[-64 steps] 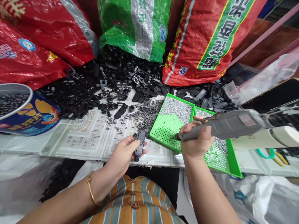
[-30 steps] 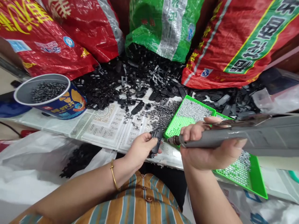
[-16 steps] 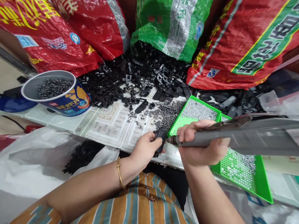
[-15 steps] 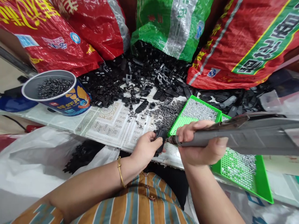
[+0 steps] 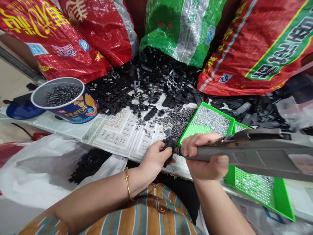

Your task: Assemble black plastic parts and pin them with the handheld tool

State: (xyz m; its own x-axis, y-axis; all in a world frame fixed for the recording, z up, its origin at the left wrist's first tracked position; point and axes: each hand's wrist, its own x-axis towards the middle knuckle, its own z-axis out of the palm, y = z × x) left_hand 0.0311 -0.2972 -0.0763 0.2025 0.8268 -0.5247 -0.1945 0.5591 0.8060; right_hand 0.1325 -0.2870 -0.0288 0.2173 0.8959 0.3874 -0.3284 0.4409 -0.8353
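Between the fingers and thumb of my left hand (image 5: 156,155) is a small black plastic part (image 5: 171,143), held over the table's front edge. My right hand (image 5: 204,156) is wrapped round a grey electric screwdriver (image 5: 259,151) that lies level, its tip pointing left. The tip meets the right side of the plastic part; whether a screw sits there is hidden. Just behind my hands is a green tray (image 5: 212,119) with many small silvery screws. A second green tray (image 5: 259,189) with screws extends below the screwdriver.
A blue tub (image 5: 80,107) of tiny dark pieces stands at left. Black plastic parts (image 5: 117,94) are heaped along the back, beneath red bags (image 5: 73,42) and a green bag (image 5: 181,32). Small dark bits (image 5: 176,122) lie near the tray. A white sack (image 5: 44,169) hangs at lower left.
The plastic part has turned in my left hand, and the screwdriver's body has dropped slightly at the right. The whole view has shifted a little, moving the surroundings right and down.
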